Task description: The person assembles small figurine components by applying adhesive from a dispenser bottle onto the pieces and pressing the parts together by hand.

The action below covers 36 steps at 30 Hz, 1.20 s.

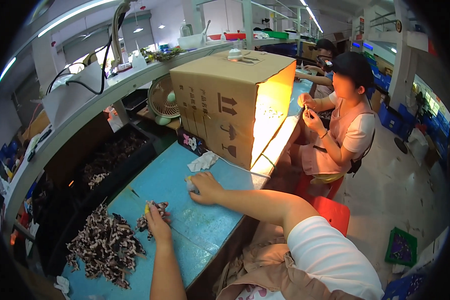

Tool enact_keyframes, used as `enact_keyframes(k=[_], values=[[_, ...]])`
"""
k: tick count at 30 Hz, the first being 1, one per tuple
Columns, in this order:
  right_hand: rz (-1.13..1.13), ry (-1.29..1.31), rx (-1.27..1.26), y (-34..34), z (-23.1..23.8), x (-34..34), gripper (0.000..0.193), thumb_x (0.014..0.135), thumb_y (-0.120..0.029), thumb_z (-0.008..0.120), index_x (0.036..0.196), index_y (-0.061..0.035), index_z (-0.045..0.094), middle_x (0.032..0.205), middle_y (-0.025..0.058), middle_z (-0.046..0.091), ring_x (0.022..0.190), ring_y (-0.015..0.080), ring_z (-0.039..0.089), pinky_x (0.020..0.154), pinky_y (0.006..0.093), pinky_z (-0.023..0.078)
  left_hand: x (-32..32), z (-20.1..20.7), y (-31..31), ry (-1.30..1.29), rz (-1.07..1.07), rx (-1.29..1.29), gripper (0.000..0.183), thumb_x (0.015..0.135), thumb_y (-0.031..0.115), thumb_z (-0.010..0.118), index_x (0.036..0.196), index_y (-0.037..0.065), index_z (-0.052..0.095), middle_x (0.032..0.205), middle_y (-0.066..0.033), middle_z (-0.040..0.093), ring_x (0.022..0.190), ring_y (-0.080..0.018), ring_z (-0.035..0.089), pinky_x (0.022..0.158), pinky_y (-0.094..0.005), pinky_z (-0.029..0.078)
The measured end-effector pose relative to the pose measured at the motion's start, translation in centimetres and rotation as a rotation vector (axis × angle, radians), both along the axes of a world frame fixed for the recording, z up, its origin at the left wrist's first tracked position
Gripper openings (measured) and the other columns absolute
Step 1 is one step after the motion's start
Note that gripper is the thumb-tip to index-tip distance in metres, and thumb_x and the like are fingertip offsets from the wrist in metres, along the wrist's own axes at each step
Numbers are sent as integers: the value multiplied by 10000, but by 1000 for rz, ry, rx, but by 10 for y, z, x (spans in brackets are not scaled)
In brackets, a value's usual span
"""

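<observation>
My left hand (pixel 157 223) reaches over the blue tabletop (pixel 185 232), fingers curled round a small bunch of mottled pieces (pixel 160 206), dark and pale pink. A yellow covering sits on one of its fingertips. Beside it on the left lies a large heap (pixel 105 247) of similar short, knobbly pieces; what they are I cannot make out. Farther off, my right hand (pixel 208 189) is closed on a small whitish-grey object (pixel 191 186), mostly hidden by the fingers. A crumpled white tissue (pixel 203 161) lies just beyond that hand.
A large cardboard box (pixel 215 105), lit inside, stands on the table ahead. Behind it is a fan (pixel 164 100). A dark trough (pixel 115 160) of similar pieces runs along the left. To the right, a co-worker (pixel 347 115) sits near a red stool (pixel 330 212).
</observation>
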State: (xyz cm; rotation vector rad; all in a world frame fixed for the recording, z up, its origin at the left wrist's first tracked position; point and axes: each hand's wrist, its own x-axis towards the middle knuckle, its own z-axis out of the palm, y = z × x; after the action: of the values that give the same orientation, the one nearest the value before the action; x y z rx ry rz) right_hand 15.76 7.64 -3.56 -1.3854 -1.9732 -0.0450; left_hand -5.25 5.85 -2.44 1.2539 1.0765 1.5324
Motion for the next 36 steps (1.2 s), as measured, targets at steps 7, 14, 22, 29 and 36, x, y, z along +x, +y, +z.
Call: enact_keyframes(k=[7, 14, 22, 29, 36], values=[[72, 43, -31, 7, 6, 18, 310, 704, -186, 581, 984, -60, 533, 825, 150, 555, 809, 346, 522, 726, 449, 372, 15, 26, -9, -335, -389, -275, 189, 918, 255, 451, 1016, 100, 500, 1006, -100, 618, 700, -129, 547, 582, -246, 421], [227, 186, 39, 33, 3, 12, 284, 746, -151, 599, 986, -30, 508, 930, 149, 564, 869, 330, 521, 787, 410, 372, 17, 44, -11, -318, -453, -198, 328, 878, 186, 536, 1152, 34, 437, 1053, -101, 589, 774, -137, 555, 623, -233, 432], [291, 309, 66, 18, -6, 16, 335, 750, -58, 576, 1067, -2, 487, 979, 139, 568, 833, 295, 547, 722, 353, 434, 33, 34, -23, -157, -445, -333, 302, 906, 198, 475, 1158, 38, 432, 1082, -134, 580, 781, -152, 584, 596, -228, 437], [548, 865, -561, 26, 35, 10, 374, 844, -116, 539, 1186, -18, 424, 933, 68, 571, 816, 120, 533, 697, 261, 428, 38, 31, -22, -193, -288, -419, 265, 909, 218, 481, 1114, 52, 488, 977, -80, 586, 733, -121, 564, 582, -220, 428], [689, 811, -505, -4, 56, 22, 486, 874, -240, 515, 1271, -40, 319, 821, 93, 542, 681, 123, 500, 609, 238, 398, 42, 35, -27, -130, -267, -334, 332, 889, 148, 515, 1198, 40, 457, 951, -33, 551, 756, -87, 534, 614, -207, 436]])
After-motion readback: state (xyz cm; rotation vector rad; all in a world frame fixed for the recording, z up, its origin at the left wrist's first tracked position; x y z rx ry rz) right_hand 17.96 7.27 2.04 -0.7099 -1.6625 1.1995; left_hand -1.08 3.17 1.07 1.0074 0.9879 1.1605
